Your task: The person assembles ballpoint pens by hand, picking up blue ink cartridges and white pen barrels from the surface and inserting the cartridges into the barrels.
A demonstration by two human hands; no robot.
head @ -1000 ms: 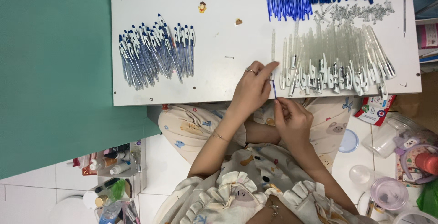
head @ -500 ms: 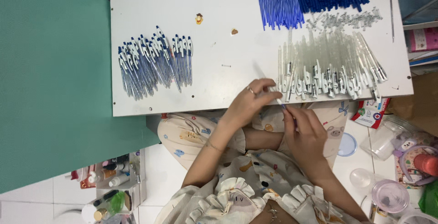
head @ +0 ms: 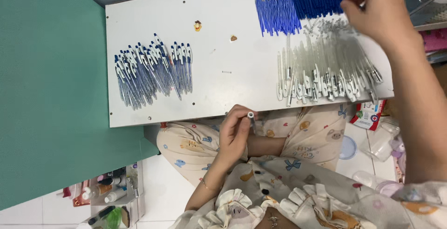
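My left hand is off the near edge of the white board, over my lap, and is shut on a clear pen barrel. My right hand reaches to the far right corner with its fingers bunched over a pile of dark blue pen parts; whether it grips one I cannot tell. Next to that pile lie thin blue refills. Several clear barrels lie under my right forearm, with small clear bits above them. A heap of finished blue-and-white pens lies at the left.
A green surface borders the board on the left. Bottles stand in a small rack at the bottom left. A red-and-white packet and clear plastic containers lie on the floor at the right.
My right hand has left my lap and gone up to the far right corner of the board. My left hand has pulled back off the barrels with one barrel in it.
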